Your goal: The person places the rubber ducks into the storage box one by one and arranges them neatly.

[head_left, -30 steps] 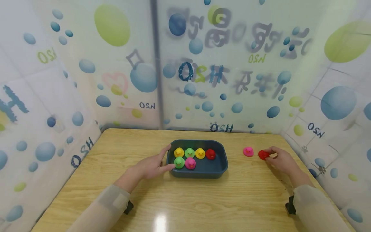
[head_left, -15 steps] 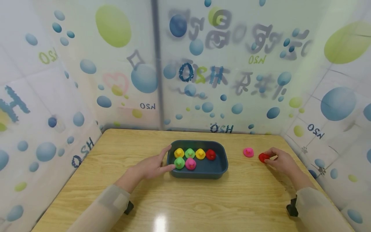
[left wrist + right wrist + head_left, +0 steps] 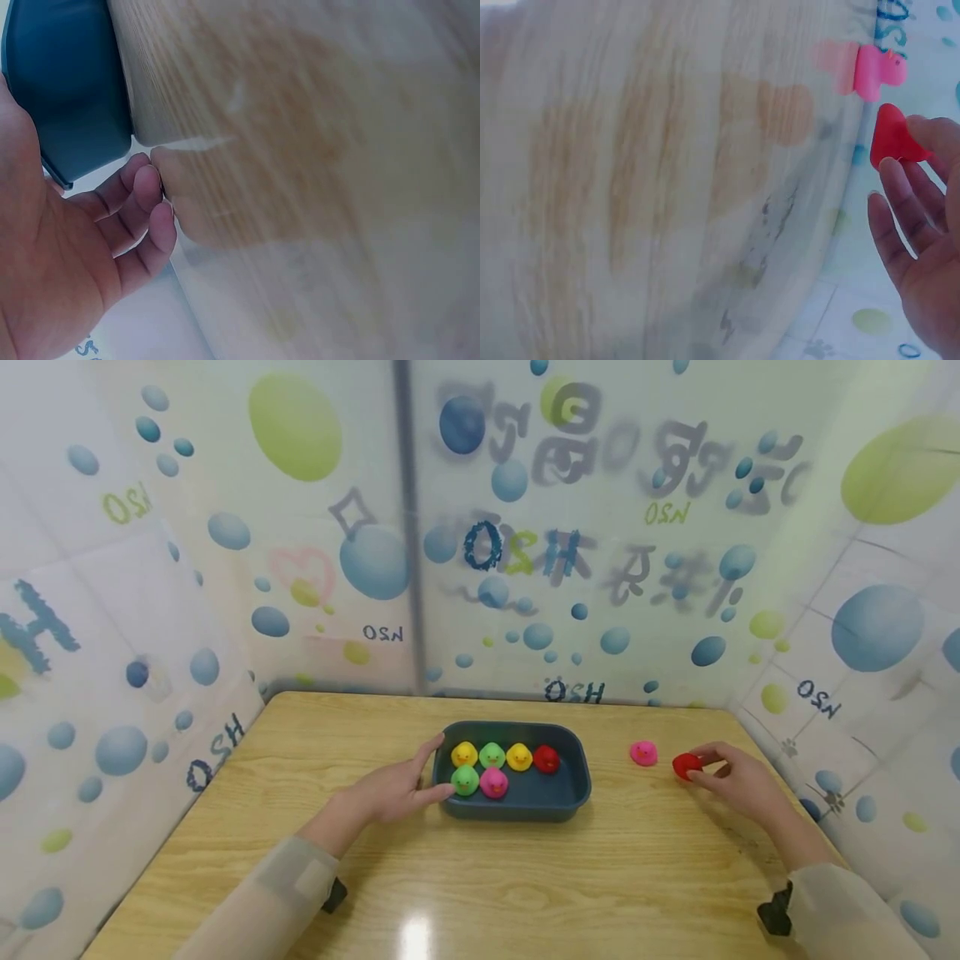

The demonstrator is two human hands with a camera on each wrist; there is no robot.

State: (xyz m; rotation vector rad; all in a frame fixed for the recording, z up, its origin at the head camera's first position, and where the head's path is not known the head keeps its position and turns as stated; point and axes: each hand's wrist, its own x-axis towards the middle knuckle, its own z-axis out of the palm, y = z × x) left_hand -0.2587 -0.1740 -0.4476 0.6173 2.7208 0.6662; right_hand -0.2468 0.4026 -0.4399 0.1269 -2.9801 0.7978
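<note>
A dark blue tray point(image 3: 517, 812) stands on the table with rubber ducks in it. My left hand point(image 3: 390, 789) holds its left end between thumb and forefinger; in the left wrist view the other fingers of my left hand point(image 3: 82, 247) curl loosely below the tray's corner point(image 3: 82, 112). To the right of the tray, my right hand point(image 3: 738, 781) pinches a red rubber duck point(image 3: 686, 766) by thumb and fingertips. In the right wrist view this red duck point(image 3: 890, 139) appears close to a pink duck point(image 3: 877, 73), which sits loose on the table.
The tray's back row has yellow, green, yellow and red ducks; a green duck point(image 3: 465, 781) and a pink duck point(image 3: 493, 782) are in front. Patterned curtains point(image 3: 600, 568) surround the wooden table point(image 3: 525, 893) at the back and sides.
My right hand has shifted slightly to the right and nearer to me, with the red duck in its fingers. The left hand and the tray have stayed in place.
</note>
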